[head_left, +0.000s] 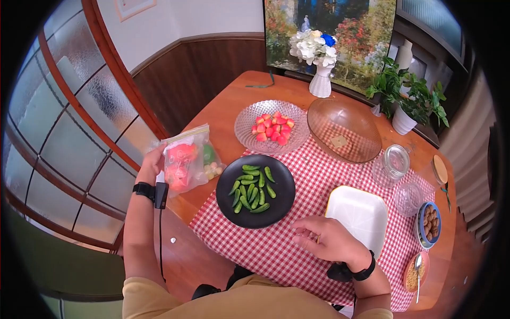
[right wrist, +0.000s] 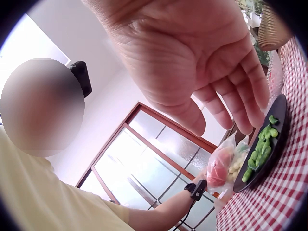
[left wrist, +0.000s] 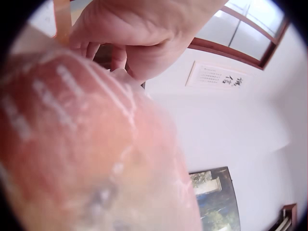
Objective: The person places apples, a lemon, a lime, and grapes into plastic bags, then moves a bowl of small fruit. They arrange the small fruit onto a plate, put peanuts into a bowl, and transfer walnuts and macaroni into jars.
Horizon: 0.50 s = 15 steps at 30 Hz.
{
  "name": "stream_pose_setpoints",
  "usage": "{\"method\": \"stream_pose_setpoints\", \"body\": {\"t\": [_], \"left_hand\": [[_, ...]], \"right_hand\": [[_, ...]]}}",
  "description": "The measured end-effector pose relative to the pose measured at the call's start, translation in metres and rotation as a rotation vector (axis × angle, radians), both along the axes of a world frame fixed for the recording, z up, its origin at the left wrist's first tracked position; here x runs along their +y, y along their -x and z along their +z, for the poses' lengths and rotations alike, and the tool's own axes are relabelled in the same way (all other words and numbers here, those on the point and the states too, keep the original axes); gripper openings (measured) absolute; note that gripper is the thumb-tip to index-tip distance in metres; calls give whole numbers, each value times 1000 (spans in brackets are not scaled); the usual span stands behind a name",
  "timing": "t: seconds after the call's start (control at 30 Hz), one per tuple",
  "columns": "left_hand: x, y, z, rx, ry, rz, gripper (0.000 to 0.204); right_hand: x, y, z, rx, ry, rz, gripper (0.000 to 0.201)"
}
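Bag (head_left: 179, 166) in L hand (head_left: 153, 161); R hand (head_left: 334, 239) nr tray (head_left: 362, 212); fingers (right wrist: 215, 107) part-bent

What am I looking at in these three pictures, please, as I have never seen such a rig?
There is no robot here: a person works with two bare hands. The head picture looks down from a camera worn on the head; the other two come from a camera on each wrist, so things close to them loom large.

On and around a red-and-white checked cloth lie a black plate of small green vegetables, a clear bowl with red pieces, a brown see-through bowl and a white tray.

The left hand grips a clear bag with reddish contents. The right hand is empty.
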State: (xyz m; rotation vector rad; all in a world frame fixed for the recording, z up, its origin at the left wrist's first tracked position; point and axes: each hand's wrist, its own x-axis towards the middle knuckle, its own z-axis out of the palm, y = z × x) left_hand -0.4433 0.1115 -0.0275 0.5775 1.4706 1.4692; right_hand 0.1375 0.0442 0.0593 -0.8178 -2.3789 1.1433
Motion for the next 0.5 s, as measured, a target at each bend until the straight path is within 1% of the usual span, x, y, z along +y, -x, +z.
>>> {"method": "stream_pose_setpoints", "body": {"t": [0.07, 0.1, 0.17, 0.27, 0.3, 0.37, 0.4, 0.47, 0.5], "left_hand": [[3, -4, 2, -186, 55, -29, 39], [4, -4, 2, -183, 55, -31, 39], [6, -4, -1, -242, 13, -119, 42], [11, -1, -7, -264, -1, -144, 41], [12, -8, -2, -264, -3, -146, 41], [7, -37, 26, -197, -23, -59, 34], [5, -52, 42, -195, -22, -60, 34], [-1, -83, 74, -105, -163, 0, 25], [-3, -91, 88, -108, -159, 4, 25]], "right_hand": [[-1, 0, 1, 2, 5, 2, 31], [-1, 0, 1, 2, 12, 10, 31], [-2, 1, 3, 4, 25, 16, 31], [-3, 2, 5, 3, 28, 38, 31], [-4, 1, 5, 2, 20, 51, 31], [-4, 0, 3, 5, 7, 59, 31], [-4, 0, 2, 7, -4, 70, 31], [-3, 0, 1, 7, 7, 71, 31], [-3, 0, 1, 6, 15, 73, 31]]}}
